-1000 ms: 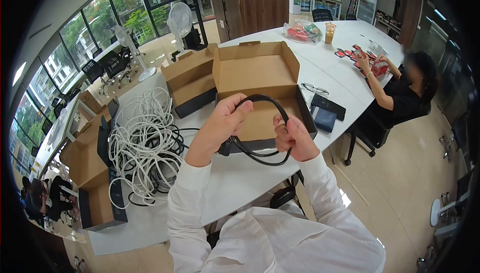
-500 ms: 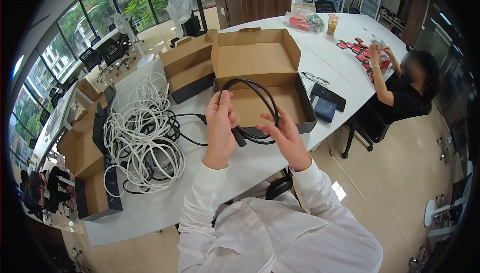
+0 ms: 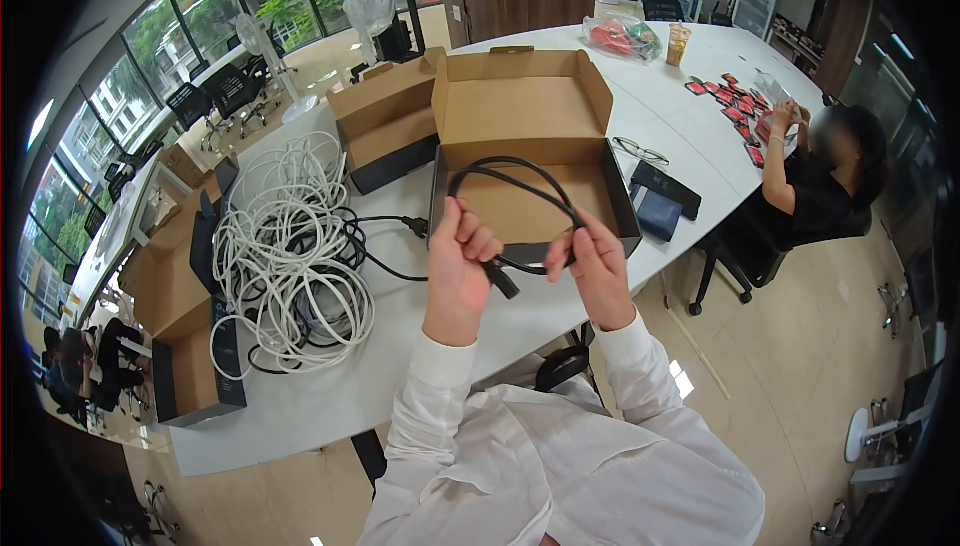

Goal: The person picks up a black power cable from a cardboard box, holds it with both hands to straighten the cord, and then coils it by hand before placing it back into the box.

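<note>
A black cable [image 3: 522,168] is looped between my hands, in front of an open cardboard box [image 3: 520,96]. My left hand [image 3: 462,271] is closed on the left side of the loop, and a black plug end [image 3: 502,280] hangs beside its fingers. My right hand [image 3: 592,268] pinches the loop's right side. Left of my hands, another black plug [image 3: 415,226] lies on the table, its cord running to a tangled pile of white cables [image 3: 290,256] with black ones among them.
More open boxes stand behind the pile [image 3: 385,111] and at the left [image 3: 190,376]. Glasses [image 3: 640,151], a dark blue pouch [image 3: 659,215] and a black case [image 3: 668,189] lie right of the box. A person [image 3: 830,166] sits at the right by red packets [image 3: 735,106].
The cable loop has widened and flattened. My right hand has moved slightly right and now pinches the cable where it was more open. The person's hands have shifted right and down.
</note>
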A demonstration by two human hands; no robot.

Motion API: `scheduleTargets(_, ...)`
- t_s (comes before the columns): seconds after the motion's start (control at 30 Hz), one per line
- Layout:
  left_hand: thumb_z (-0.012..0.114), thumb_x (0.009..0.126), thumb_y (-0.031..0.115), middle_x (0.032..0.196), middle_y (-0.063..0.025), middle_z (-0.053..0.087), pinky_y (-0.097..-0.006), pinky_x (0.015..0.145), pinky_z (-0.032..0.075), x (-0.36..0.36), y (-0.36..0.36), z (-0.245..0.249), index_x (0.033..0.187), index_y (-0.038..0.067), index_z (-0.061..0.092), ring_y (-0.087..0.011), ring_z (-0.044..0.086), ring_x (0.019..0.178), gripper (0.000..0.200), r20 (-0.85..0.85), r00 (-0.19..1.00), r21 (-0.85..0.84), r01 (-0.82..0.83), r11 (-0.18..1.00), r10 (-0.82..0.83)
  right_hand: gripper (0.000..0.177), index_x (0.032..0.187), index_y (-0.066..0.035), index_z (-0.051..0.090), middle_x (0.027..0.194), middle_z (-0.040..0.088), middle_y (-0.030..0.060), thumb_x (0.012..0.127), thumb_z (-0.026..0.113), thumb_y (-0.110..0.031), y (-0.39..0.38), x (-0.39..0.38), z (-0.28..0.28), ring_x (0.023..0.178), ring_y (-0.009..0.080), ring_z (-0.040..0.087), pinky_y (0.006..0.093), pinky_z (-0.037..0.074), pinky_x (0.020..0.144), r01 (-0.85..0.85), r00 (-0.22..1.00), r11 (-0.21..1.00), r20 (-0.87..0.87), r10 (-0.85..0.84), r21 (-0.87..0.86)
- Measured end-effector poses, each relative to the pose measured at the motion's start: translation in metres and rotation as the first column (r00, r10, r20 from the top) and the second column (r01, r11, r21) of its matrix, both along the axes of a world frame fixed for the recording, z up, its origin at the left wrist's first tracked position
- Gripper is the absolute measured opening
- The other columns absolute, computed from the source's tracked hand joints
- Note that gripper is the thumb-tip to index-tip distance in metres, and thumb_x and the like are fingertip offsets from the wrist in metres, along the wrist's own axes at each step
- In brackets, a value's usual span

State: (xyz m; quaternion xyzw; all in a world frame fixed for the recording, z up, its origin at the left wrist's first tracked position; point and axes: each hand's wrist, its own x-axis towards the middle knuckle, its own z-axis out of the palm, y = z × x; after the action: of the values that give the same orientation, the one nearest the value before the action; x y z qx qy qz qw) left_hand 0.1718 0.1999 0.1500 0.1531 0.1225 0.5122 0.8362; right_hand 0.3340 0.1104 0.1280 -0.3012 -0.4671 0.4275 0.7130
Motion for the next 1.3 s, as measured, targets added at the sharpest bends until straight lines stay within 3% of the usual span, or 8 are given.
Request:
scheduleTargets(0.23, 0.047, 0.104, 0.029, 0.061, 0.005, 0.029, -0.0253, 0.051, 0.026, 0.018, -0.021, -0.008, 0.084, 0.013, 0.047, -0.008, 0.025, 0.051, 0.026, 0.04, 0.999, -0.063, 0.026, 0.998, -0.024, 0.041, 0.12, 0.001, 0.06, 0.059, 0.054, 0.0024, 0.109, 0.038, -0.031, 0.004, -0.003, -0.011, 0.046, 0.0097, 0.046, 0.0259, 0.045, 0.054, 0.13, 0.943, 0.987, -0.297, -0.152, -0.094)
scheduleTargets(0.37, 0.045, 0.105, 0.029, 0.061, 0.0043, 0.028, -0.0257, 0.051, 0.027, 0.027, -0.026, -0.011, 0.084, 0.012, 0.045, -0.0086, 0.025, 0.051, 0.027, 0.09, 0.994, -0.109, -0.058, 0.992, 0.068, 0.049, 0.127, -0.002, 0.056, 0.072, 0.058, 0.0022, 0.107, 0.039, -0.043, 0.007, -0.016, -0.01, 0.069, 0.0118, 0.055, 0.0343, 0.047, 0.088, 0.073, 0.876, 0.99, -0.467, -0.121, -0.119)
scheduleTargets(0.53, 0.04, 0.107, 0.025, 0.063, 0.003, 0.03, -0.0259, 0.053, 0.03, 0.028, -0.023, -0.011, 0.083, 0.01, 0.043, -0.0095, 0.026, 0.052, 0.028, 0.196, 0.978, -0.243, -0.016, 0.97, 0.066, 0.077, 0.147, -0.005, 0.031, 0.122, 0.065, 0.0166, 0.093, 0.061, -0.052, 0.009, -0.024, -0.023, 0.124, 0.029, 0.056, 0.0468, 0.034, 0.112, -0.036, 0.984, 0.976, -0.161, 0.072, 0.216)
scheduleTargets(0.83, 0.039, 0.107, 0.028, 0.065, 0.0024, 0.032, -0.0317, 0.085, 0.05, 0.036, -0.038, -0.017, 0.083, 0.012, 0.04, -0.0129, 0.041, 0.063, 0.029, 0.028, 0.994, -0.2, -0.102, 0.974, 0.11, 0.076, 0.137, -0.005, 0.029, 0.109, 0.07, 0.0182, 0.082, 0.08, -0.015, 0.012, -0.026, -0.027, 0.114, 0.0294, 0.063, 0.0487, 0.034, 0.113, 0.079, 0.959, 0.911, 0.218, -0.18, 0.406)
scheduleTargets(0.97, 0.039, 0.107, 0.029, 0.08, -0.0016, 0.048, -0.0347, 0.092, 0.047, 0.048, -0.054, -0.013, 0.087, 0.011, 0.044, -0.018, 0.055, 0.084, 0.027, 0.015, 0.997, -0.067, -0.073, 0.995, 0.075, 0.037, 0.124, -0.007, 0.037, 0.081, 0.065, 0.0105, 0.097, 0.06, -0.017, 0.006, -0.015, -0.021, 0.084, 0.0258, 0.065, 0.0486, 0.044, 0.102, 0.155, 0.988, 0.944, -0.053, -0.146, 0.293)
scheduleTargets(1.13, 0.045, 0.106, 0.019, 0.136, -0.0128, 0.054, -0.0388, 0.11, 0.04, 0.047, -0.059, -0.02, 0.127, 0.0, 0.052, -0.0256, 0.052, 0.127, 0.03, -0.312, 0.949, 0.294, 0.041, 0.955, 0.056, 0.015, 0.114, -0.011, 0.04, 0.059, 0.04, -0.0003, 0.105, 0.043, -0.022, -0.009, 0.008, 0.017, 0.054, 0.014, 0.043, 0.0333, 0.046, 0.055, 0.184, 0.946, 0.967, -0.298, -0.125, 0.178)
scheduleTargets(1.23, 0.047, 0.105, 0.019, 0.141, -0.0133, 0.051, -0.0381, 0.11, 0.038, 0.047, -0.065, -0.031, 0.141, -0.001, 0.044, -0.0263, 0.051, 0.129, 0.041, -0.41, 0.739, 0.637, -0.187, 0.748, 0.534, 0.014, 0.11, -0.014, 0.044, 0.056, 0.032, -0.0046, 0.105, 0.043, -0.027, -0.021, 0.036, 0.035, 0.047, 0.0089, 0.036, 0.0272, 0.036, 0.045, 0.091, 0.898, 0.976, -0.441, 0.007, 0.2)
scheduleTargets(1.3, 0.054, 0.102, 0.022, 0.141, -0.0166, 0.051, -0.0382, 0.109, 0.036, 0.029, -0.059, -0.037, 0.146, -0.001, 0.039, -0.0293, 0.048, 0.131, 0.052, -0.456, 0.546, 0.824, -0.04, 0.566, 0.703, 0.013, 0.107, -0.016, 0.046, 0.054, 0.027, -0.0069, 0.106, 0.041, -0.028, -0.026, 0.048, 0.048, 0.043, 0.0052, 0.029, 0.0227, 0.028, 0.04, 0.069, 0.883, 0.978, -0.468, 0.032, 0.197)
